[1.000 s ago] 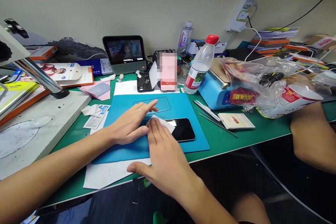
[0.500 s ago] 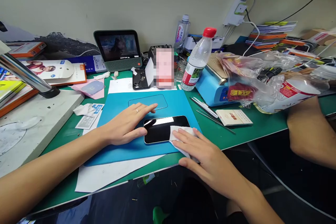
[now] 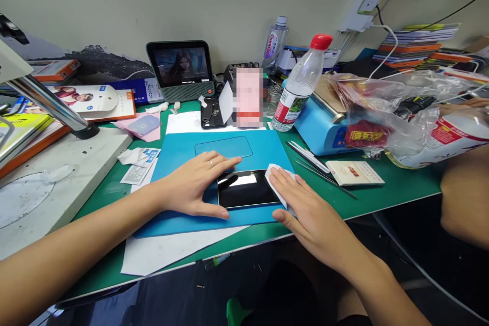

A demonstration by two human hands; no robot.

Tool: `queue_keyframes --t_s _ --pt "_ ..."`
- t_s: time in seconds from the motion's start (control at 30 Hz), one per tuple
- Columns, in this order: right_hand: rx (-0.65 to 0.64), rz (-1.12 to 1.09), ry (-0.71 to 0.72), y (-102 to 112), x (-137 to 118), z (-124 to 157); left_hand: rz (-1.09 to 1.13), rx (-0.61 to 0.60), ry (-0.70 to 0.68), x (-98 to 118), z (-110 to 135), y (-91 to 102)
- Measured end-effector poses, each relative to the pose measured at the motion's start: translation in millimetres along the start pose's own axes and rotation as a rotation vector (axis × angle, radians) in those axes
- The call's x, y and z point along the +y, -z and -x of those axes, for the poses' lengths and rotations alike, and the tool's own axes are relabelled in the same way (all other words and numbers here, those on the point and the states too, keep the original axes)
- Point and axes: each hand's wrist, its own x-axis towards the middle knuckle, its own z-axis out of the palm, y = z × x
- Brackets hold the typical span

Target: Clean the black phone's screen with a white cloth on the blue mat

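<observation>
A smartphone (image 3: 248, 194) with a dark glossy screen lies face up on a blue mat (image 3: 175, 155). My left hand (image 3: 194, 183) is spread at the phone's left end, thumb by the near long edge and fingers by the far edge. Whether it presses on the phone, I cannot tell. My right hand (image 3: 305, 209) has its fingers laid flat on a folded white wipe (image 3: 269, 171), holding it against the phone's right end. The right thumb is held apart, below the wipe.
Behind the mat are a screen device (image 3: 181, 69), a black phone case (image 3: 211, 113) and a red-capped bottle (image 3: 300, 89). Tweezers (image 3: 324, 178), a cigarette pack (image 3: 355, 172) and a blue machine (image 3: 319, 130) stand right; a lamp base (image 3: 84, 163) stands left. Another person's arm (image 3: 466, 193) shows far right.
My right hand has slid the wipe rightwards to the phone's right end. My left thumb has shifted from the phone's left end to its near edge. The camera view has turned slightly.
</observation>
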Motion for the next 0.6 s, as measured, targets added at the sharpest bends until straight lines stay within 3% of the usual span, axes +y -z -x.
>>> queue_keyframes --t_s 0.2,0.4,0.6 --pt "-0.031 0.029 0.043 0 -10 -18 -0.06 0.009 0.057 2 -1 -1.4" --pt "-0.078 -0.06 0.185 -8 -58 -48 -0.07 0.107 -0.016 -2 1 -0.1" --pt "-0.05 -0.162 0.277 -21 -85 -57 0.008 0.073 -0.062 -8 2 3.7"
